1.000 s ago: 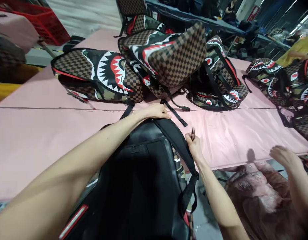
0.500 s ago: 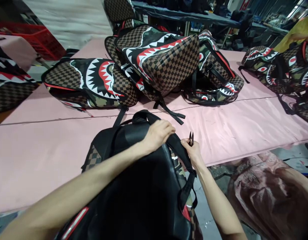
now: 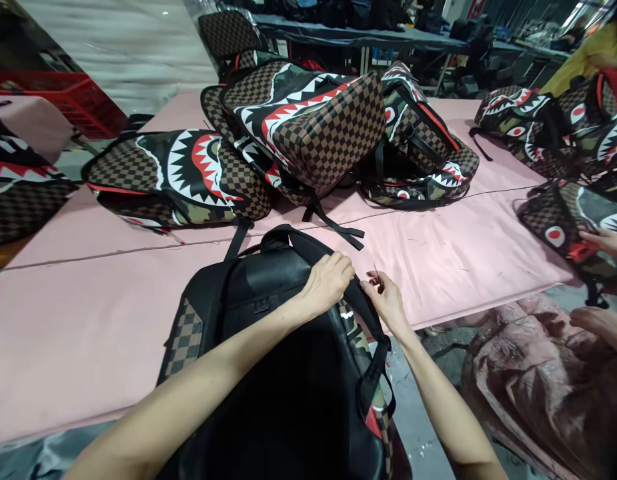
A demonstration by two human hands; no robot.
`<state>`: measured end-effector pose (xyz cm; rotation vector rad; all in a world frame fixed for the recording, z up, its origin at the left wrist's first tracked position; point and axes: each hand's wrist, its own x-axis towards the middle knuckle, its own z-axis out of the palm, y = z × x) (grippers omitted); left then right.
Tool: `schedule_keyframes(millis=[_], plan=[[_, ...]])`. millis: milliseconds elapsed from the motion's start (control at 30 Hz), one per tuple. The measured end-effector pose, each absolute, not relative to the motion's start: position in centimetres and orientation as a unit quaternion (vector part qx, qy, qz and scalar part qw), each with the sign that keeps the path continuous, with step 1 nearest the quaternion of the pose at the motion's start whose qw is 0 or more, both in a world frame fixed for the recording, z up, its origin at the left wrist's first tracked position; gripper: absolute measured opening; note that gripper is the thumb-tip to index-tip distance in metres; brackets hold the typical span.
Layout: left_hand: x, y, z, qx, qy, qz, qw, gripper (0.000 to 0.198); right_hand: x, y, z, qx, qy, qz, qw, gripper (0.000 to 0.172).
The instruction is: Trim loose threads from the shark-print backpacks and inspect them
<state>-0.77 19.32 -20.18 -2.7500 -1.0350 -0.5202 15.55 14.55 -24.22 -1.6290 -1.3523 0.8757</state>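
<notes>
Pink table (image 3: 88, 300): backpack strap (image 3: 294, 239) under left grip (image 3: 328, 280).

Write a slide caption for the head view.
Left hand grips the shoulder strap of a backpack; right hand holds small snips.

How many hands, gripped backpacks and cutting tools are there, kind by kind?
Own hands: 2 (left hand, right hand)
Nearby co-worker's hands: 2
Gripped backpack: 1
Small snips: 1
Total: 6
</notes>
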Motion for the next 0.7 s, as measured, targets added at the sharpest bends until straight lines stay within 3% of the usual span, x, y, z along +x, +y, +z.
schedule_keyframes(millis=[67, 200, 400, 567, 700], plan=[[-0.5, 19.4, -20.1, -0.917, -0.358, -0.166, 0.061, 0.014, 16.3, 13.8, -23.7, -0.678, -0.587, 0.241, 0.371, 0.047], [-0.4, 19.5, -20.1, -0.912, -0.372, -0.175, 0.012, 0.016, 17.4, 13.2, -23.3, -0.637, -0.680, 0.133, 0.337, 0.025], [-0.6, 19.3, -19.9, -0.905, -0.380, -0.189, -0.035, 0.017, 17.5, 14.2, -22.6, -0.568, -0.753, 0.064, 0.325, 0.018], [-0.5, 19.1, -19.9, -0.902, -0.381, -0.198, -0.047, 0.017, 17.0, 14.8, -22.1, -0.561, -0.756, 0.107, 0.321, 0.018], [-1.0, 19.6, -19.3, -0.879, -0.391, -0.227, -0.152, 0.024, 17.6, 15.1, -22.8, -0.573, -0.640, 0.288, 0.424, 0.018]])
